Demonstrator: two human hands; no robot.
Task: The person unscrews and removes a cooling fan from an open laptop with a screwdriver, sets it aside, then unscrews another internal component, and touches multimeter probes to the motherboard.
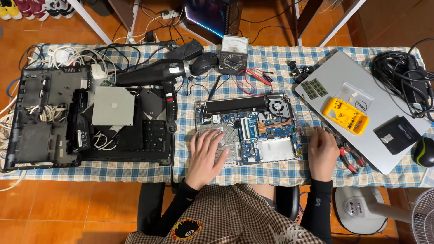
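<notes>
Presently left hand [209,153] laid flat, fingers spread, on blue bare laptop motherboard [249,128], long axis left-right; right hand [323,152], loosely curled, placed off board's right edge beside red-handled pliers [350,158].

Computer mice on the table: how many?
2. A black mouse lies at the table's far edge, between the black heat gun and the analog multimeter. A black-and-green mouse sits at the right edge, partly cut off. Cables could hide others.

Black long sleeves [180,203], brown checked garment [230,212] with a round yellow-and-black emblem [186,229].
</notes>
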